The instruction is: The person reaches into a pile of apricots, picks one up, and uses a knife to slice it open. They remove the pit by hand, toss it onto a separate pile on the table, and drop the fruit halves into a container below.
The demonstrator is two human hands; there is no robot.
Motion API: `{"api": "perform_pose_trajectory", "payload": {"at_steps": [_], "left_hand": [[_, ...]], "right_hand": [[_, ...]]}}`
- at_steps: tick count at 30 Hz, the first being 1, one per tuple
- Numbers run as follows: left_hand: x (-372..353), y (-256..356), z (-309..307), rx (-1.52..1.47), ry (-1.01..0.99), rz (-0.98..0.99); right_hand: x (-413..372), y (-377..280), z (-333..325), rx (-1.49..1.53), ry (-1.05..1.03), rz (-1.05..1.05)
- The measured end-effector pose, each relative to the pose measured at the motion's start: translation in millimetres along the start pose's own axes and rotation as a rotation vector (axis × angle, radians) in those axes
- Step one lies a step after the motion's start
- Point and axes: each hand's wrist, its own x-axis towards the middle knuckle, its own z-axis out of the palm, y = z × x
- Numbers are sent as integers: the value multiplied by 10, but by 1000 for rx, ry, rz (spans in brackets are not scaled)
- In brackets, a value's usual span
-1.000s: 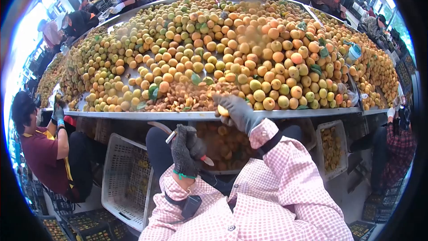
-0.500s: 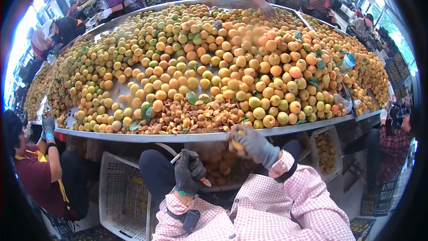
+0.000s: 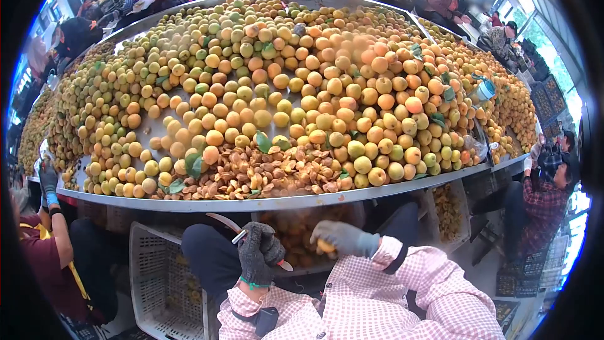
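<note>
My left hand [image 3: 257, 253], in a dark grey knit glove, is closed around a knife whose curved blade [image 3: 221, 220] points up and left. A red-edged tip [image 3: 285, 265] pokes out of the fist's other side. My right hand [image 3: 346, 239], in a lighter grey glove, pinches an orange-yellow apricot [image 3: 326, 245], its fingers covering most of the fruit. Both hands are below the table's metal rim [image 3: 277, 204], over my lap. Beneath and between them, a container of apricot pieces [image 3: 296, 230] is partly hidden. Beyond the rim lies a heap of brown apricot pits [image 3: 270, 173].
Whole apricots [image 3: 251, 97] cover much of the metal table, with a few leaves [image 3: 194, 164] among them. A white plastic crate [image 3: 141, 289] stands at my left; another crate [image 3: 469, 214] with yellow pieces is at right. A light-blue cup [image 3: 484, 91] sits among the fruit. Other people work around the table.
My right hand has come down and left from the table rim, still with the apricot. My left hand keeps the knife. Across the table, a person's hand has pulled back from the fruit.
</note>
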Motion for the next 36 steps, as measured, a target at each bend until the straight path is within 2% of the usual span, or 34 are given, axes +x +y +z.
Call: {"api": "perform_pose_trajectory", "payload": {"at_steps": [2,4,5,6,7,8,10,12,14,16,17,18,20,21,22,26,28,30,32,33,35,36], "left_hand": [[-6,-2,18,21,-11,-10],[-30,-3,-2,11,-15,-24],[-50,-8,-8,-1,-21,-40],[-64,-19,-14,2,-20,-40],[-59,-37,-22,1,2,-39],[-45,-54,-24,-1,22,-34],[-29,-94,-31,14,12,-27],[-17,-102,-32,31,0,-15],[-24,-100,-64,14,10,-51],[-42,-103,-67,-7,14,-42],[-48,-97,-69,-5,36,-55],[-45,-77,-64,1,54,-72],[-55,-29,-44,35,60,-60],[-63,-30,-53,14,67,-51],[-51,-28,-55,-9,74,-41],[32,-4,-34,-25,58,-88],[76,-25,2,-6,37,-116],[129,-56,8,1,33,-131],[131,-77,-1,20,29,-158],[139,-82,-3,28,21,-148],[162,-105,20,24,14,-127],[145,-101,29,38,59,-168]], "right_hand": [[32,-347,30,-204,-151,515],[160,-484,-178,-293,212,183],[260,-486,-337,-221,390,51],[407,-519,-549,-247,467,67],[560,-696,-851,-433,511,107],[722,-539,-1044,-508,620,43],[1020,-253,-1328,-798,593,-11],[1206,76,-1424,-940,245,214],[1333,337,-1459,-1080,331,174],[1493,409,-1518,-1050,517,108],[1575,360,-1521,-1051,423,307],[1634,313,-1562,-1046,423,303],[1731,150,-1637,-1000,166,437],[1651,26,-1661,-1071,42,363],[1636,-43,-1681,-1043,-209,417],[1511,151,-1585,-989,-251,322],[1608,307,-1468,-1134,41,185],[1765,363,-1391,-1083,211,262],[1878,400,-1495,-870,104,275],[1879,373,-1608,-869,107,280],[1876,63,-1866,-815,-86,367],[1886,28,-1844,-815,-91,359]]}}
